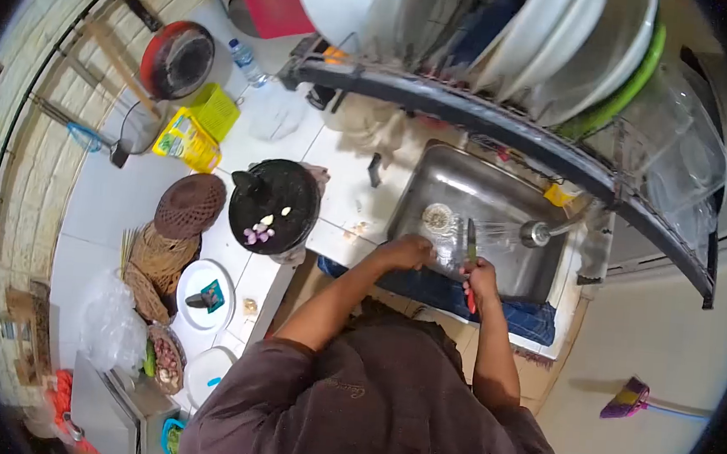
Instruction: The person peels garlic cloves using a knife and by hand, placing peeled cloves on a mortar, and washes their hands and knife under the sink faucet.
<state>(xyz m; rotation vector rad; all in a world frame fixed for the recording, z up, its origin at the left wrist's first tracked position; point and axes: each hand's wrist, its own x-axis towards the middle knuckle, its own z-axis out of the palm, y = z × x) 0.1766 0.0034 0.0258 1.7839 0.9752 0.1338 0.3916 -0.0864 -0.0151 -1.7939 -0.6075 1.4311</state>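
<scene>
My right hand (484, 281) is wrapped round the red handle of a knife (471, 242), whose blade points away from me over the sink (505, 271). Water sprays from the tap head (535, 234) across the basin towards the blade. To the left, my left hand (413, 252) is over the sink's near left corner with its fingers curled in. Whatever it may hold is hidden. A round drain strainer (438, 218) lies in the basin just beyond that hand.
A dish rack (442, 92) with plates overhangs the sink. On the counter left stand a dark stone mortar (291, 189) with garlic and shallots, a white plate (189, 309), a yellow pouch (187, 140) and a water bottle (247, 61). Blue cloth (527, 321) lines the sink's front edge.
</scene>
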